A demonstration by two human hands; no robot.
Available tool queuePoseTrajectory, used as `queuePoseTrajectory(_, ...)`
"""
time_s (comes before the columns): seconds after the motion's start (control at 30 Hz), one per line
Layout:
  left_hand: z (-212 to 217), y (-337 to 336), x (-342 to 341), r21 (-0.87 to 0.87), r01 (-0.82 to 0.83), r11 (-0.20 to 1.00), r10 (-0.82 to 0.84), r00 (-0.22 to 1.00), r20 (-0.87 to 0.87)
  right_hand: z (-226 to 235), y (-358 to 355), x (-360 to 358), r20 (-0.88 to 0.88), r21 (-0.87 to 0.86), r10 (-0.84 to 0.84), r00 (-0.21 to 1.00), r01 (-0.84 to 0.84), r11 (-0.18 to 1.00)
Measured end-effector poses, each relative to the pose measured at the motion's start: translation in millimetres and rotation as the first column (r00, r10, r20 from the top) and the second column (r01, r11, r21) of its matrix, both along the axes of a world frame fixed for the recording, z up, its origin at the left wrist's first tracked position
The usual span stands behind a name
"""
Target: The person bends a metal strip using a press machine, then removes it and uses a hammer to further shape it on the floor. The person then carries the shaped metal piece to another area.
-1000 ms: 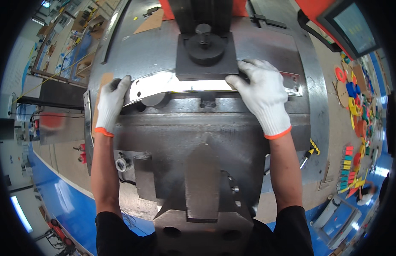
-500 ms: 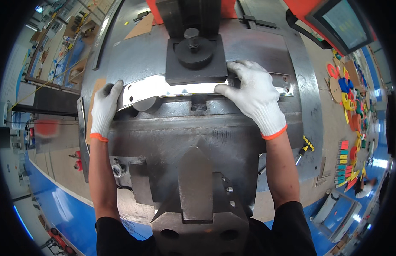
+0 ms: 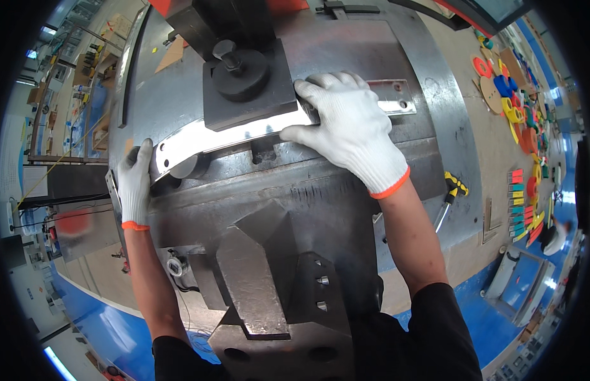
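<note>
A long shiny metal strip (image 3: 244, 133) with holes at its ends lies across the bed of a heavy steel press (image 3: 308, 190), under a dark square die block (image 3: 247, 86) with a round bolt head on top. My left hand (image 3: 135, 184), in a white glove with an orange cuff, grips the strip's left end at the press edge. My right hand (image 3: 349, 130), gloved the same, presses flat on the strip just right of the die block. The strip's right end (image 3: 396, 95) sticks out past my right hand.
A yellow-handled tool (image 3: 450, 193) lies on the press's right side. Coloured discs and blocks (image 3: 517, 120) are spread on the floor at right. Shelving and benches (image 3: 79, 82) stand at far left. The floor (image 3: 104, 317) below is blue.
The view has tilted and shifted, so the press appears rotated. Both hands keep their hold on the strip, whose left end now sits lower in view.
</note>
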State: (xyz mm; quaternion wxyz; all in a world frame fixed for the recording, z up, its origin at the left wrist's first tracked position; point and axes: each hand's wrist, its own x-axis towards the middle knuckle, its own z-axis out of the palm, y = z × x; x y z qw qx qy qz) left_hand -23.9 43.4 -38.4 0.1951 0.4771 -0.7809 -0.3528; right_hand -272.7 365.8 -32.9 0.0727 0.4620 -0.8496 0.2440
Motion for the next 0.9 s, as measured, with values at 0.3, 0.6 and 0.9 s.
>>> queuePoseTrajectory(0.3, 9.1, 11.8, -5.9, -0.011, 0.019, 1.0, -0.018, 0.997, 0.082, -8.5, -16.5, 1.6, -0.071, -0.052, -0.073, 0.995, 0.069, 0.996)
queuePoseTrajectory(0.6, 2.3, 4.4, -4.1, 0.003, 0.023, 1.0, -0.023, 1.0, 0.018, 2.5, -6.0, -7.0, 0.075, 0.013, 0.033, 0.997, -0.034, 0.999)
queuePoseTrajectory(0.9, -6.4, -5.2, 3.6, 0.016, 0.043, 0.999, -0.043, 0.999, -0.014, -1.1, 4.0, -15.2, 0.065, 0.018, 0.066, 0.996, -0.067, 0.998)
